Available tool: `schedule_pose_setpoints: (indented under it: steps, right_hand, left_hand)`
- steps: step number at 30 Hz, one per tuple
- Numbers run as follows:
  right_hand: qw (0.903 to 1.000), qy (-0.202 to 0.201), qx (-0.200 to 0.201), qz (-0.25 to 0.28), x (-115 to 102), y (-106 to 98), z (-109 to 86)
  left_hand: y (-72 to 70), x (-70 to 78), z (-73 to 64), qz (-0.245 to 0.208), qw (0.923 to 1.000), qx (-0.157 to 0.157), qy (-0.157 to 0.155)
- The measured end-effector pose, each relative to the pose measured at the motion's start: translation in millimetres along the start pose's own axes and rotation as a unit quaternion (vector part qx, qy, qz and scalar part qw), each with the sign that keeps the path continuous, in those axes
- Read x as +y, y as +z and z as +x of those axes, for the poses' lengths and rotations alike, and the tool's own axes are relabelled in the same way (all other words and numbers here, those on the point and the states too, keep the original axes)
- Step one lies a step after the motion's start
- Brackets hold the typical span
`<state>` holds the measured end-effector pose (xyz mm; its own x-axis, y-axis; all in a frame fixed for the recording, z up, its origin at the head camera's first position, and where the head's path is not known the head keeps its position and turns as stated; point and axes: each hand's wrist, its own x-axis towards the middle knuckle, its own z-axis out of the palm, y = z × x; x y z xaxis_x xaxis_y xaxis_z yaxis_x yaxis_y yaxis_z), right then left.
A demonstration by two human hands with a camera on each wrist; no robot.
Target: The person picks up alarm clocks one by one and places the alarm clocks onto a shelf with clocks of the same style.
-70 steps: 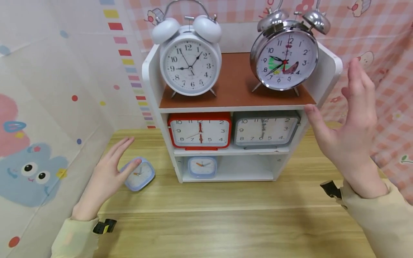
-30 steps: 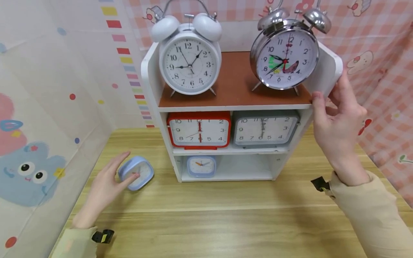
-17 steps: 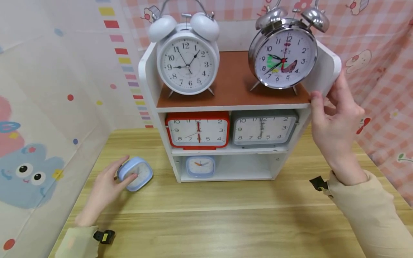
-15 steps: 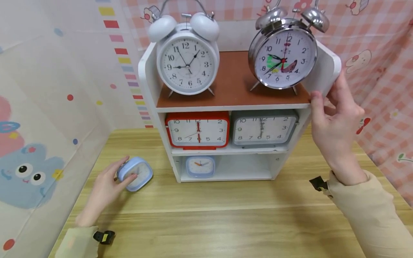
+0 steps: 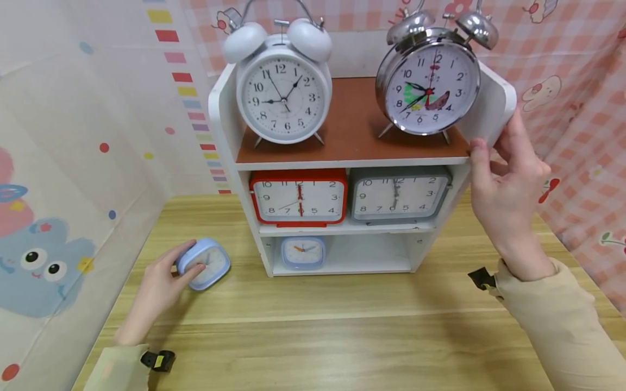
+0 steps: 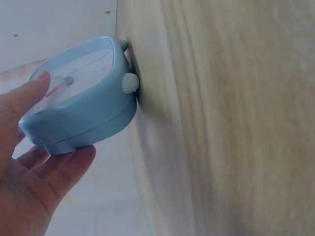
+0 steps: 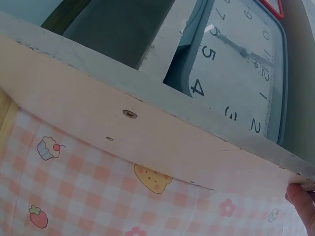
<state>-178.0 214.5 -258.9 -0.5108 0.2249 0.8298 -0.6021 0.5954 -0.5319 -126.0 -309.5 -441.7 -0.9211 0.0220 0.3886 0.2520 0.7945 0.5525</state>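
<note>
At the table's left, my left hand holds a small light-blue alarm clock, thumb across its face and fingers behind it. In the left wrist view this clock tilts back with its little feet right at the wooden tabletop. My right hand grips the right side panel of a white shelf unit, thumb at the front edge and fingers on the outer side. The right wrist view shows that panel from outside; just a fingertip appears at its edge.
A white twin-bell clock and a chrome twin-bell clock stand on top. A red clock and a grey clock fill the middle shelf. Another light-blue clock sits at the bottom left. Printed cloth hangs behind.
My right hand has come in from the right and taken hold of the shelf's side. My left hand has lowered and closed its fingers on the small blue clock, which has turned slightly.
</note>
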Motion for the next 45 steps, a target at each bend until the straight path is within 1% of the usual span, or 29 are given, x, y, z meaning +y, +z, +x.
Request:
schedule_pose_setpoints:
  steps: [4,9,14,21,30,38,42,45]
  right_hand:
    - [1.0,-0.002,0.0,0.0,-0.2,0.3,0.0]
    - [1.0,-0.001,0.0,0.0,-0.1,0.6,-0.1]
    - [1.0,-0.002,0.0,0.001,-0.3,0.7,-0.3]
    - [0.9999,-0.004,0.01,0.007,-0.4,2.0,-0.2]
    - [0.9999,-0.007,0.009,-0.008,1.3,1.7,-1.0]
    - [0.9999,-0.007,0.01,-0.001,1.3,2.5,-1.5]
    - [0.9999,-0.008,0.011,-0.006,1.2,2.0,-1.8]
    - [0.9999,-0.008,0.011,-0.008,1.1,1.6,-1.7]
  left_hand:
    - [-1.1,2.5,0.7,-0.001,1.0,-0.003,-0.005]
    - [-1.1,3.1,0.3,-0.014,0.9998,-0.014,-0.01]
    - [-0.4,5.9,-2.0,-0.019,0.9996,-0.018,-0.01]
    - [-0.5,11.0,-4.4,-0.039,0.9989,-0.024,0.005]
    - [-1.2,19.5,-9.0,-0.054,0.997,-0.044,0.034]
    - [-2.3,29.5,-14.7,-0.065,0.9946,-0.074,0.031]
    - [-0.6,34.7,-17.7,-0.073,0.9929,-0.085,0.04]
    - [2.2,39.0,-19.5,-0.069,0.9926,-0.088,0.049]
